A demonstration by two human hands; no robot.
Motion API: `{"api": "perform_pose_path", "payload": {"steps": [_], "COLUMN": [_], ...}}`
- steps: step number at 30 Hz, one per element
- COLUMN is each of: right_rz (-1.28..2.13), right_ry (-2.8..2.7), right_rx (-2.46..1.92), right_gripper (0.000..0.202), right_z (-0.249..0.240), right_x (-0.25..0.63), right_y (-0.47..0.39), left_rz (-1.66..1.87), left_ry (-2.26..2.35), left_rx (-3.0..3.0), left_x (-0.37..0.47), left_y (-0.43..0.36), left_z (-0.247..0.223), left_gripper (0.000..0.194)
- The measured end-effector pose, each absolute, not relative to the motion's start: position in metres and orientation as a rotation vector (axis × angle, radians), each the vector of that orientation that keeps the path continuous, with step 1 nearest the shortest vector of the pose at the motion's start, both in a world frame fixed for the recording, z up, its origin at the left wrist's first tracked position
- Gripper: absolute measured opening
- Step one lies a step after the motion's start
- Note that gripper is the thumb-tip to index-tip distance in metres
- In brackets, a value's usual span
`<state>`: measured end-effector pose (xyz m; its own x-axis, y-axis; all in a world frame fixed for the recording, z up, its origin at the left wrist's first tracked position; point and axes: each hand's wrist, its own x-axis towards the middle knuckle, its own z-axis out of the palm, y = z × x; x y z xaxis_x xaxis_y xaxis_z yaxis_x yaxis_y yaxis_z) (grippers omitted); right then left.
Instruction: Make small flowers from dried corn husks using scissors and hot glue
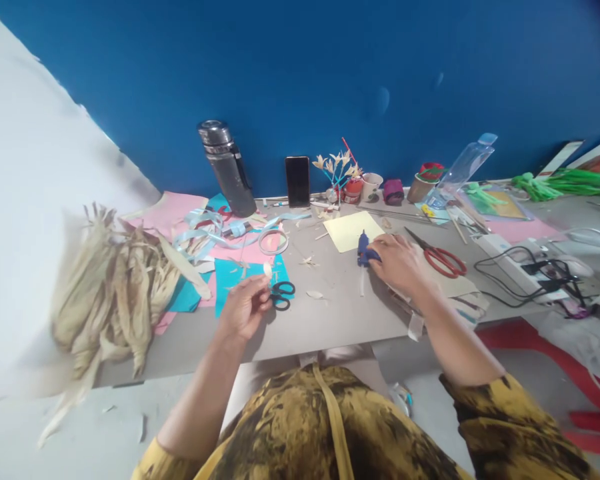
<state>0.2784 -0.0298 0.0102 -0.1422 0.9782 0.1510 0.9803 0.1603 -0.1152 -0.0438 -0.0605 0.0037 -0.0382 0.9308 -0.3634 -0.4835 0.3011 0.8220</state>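
Between the pinched fingertips of my left hand (245,305) stands a small pale petal-like piece (267,269). Black-handled scissors (283,288) lie just right of those fingers, partly on blue paper (225,280). My right hand (403,265) is closed round the handle of a blue glue gun (363,250), which rests by a pale yellow sheet (347,230). A white glue stick (362,281) extends from the gun's rear. Another pale petal piece (315,295) lies on the table between my hands.
Dried corn husks (125,287) cover the left side. Behind are a flask (227,170), a phone (297,181), husk flowers (336,167) and a plastic bottle (465,167). Red-handled scissors (445,261) and a power strip with cables (523,267) lie right.
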Motion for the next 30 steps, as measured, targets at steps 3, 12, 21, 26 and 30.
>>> {"api": "perform_pose_path", "payload": {"steps": [3, 12, 21, 26, 30], "right_rz": [0.308, 0.309, 0.285, 0.789, 1.46], "right_ry": [-2.261, -2.507, -2.457, -2.041, -1.282], "right_rx": [-1.694, -1.558, -1.804, -1.571, -1.104], "right_gripper": [0.018, 0.017, 0.021, 0.017, 0.025], "right_z": [0.009, 0.003, -0.01, -0.007, 0.007], "right_x": [0.238, 0.172, 0.144, 0.163, 0.177], "right_y": [-0.053, -0.066, -0.062, -0.051, -0.043], "left_rz": [1.222, 1.216, 1.27, 1.247, 1.236], "left_ry": [1.059, 1.023, 1.083, 1.048, 0.995], "left_rx": [0.571, 0.576, 0.596, 0.579, 0.568], "left_x": [-0.042, -0.029, -0.031, -0.028, -0.013], "left_y": [-0.061, -0.068, -0.071, -0.066, -0.063], "left_z": [0.001, -0.002, -0.004, -0.009, -0.007], "left_gripper": [0.03, 0.027, 0.025, 0.025, 0.025]}}
